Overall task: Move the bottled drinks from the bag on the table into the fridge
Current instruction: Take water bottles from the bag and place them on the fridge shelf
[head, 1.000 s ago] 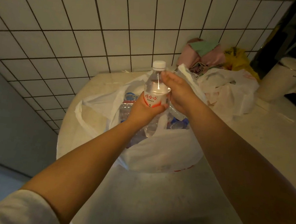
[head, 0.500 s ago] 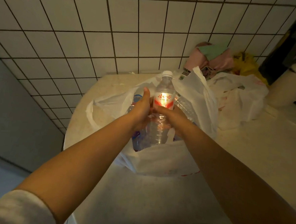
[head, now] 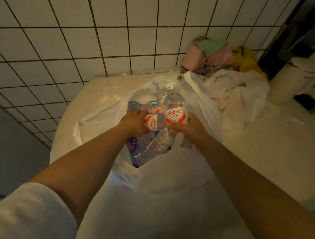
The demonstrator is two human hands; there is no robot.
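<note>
Spanning the far side of the scene, a wall of glossy white square tiles (head: 69,29) with dark grout lines rose behind a pale, speckled stone-look table (head: 262,154) with a rounded corner. On the table sat a large white plastic bag (head: 167,179), thin, crinkled and gaping open at the top, with clear plastic bottles heaped inside it. Behind it to the right lay a second crumpled white plastic bag (head: 247,99), a bundle of soft pink and green cloth (head: 206,51), a yellow plastic bag (head: 244,60) and a smooth cream-coloured cylindrical bin (head: 294,76) with a domed lid.

A person reached into the open bag with both bare arms, a white sleeve (head: 25,214) covering the left upper arm. The left hand (head: 134,121) gripped a ribbed clear bottle (head: 155,124) lying tilted in the bag, fingers curled round its red-and-white label. The right hand (head: 191,128) gripped the lower part of an upright bottle (head: 174,109) just beside it, also inside the bag, the two bottles touching. The upright bottle's label read "娃哈哈" in red characters on white above a red band; smaller print beneath it was too fine to read. Lower in the bag, a blue-labelled bottle (head: 133,145) carried large pale lettering, only partly visible and not legible as a word.
</note>
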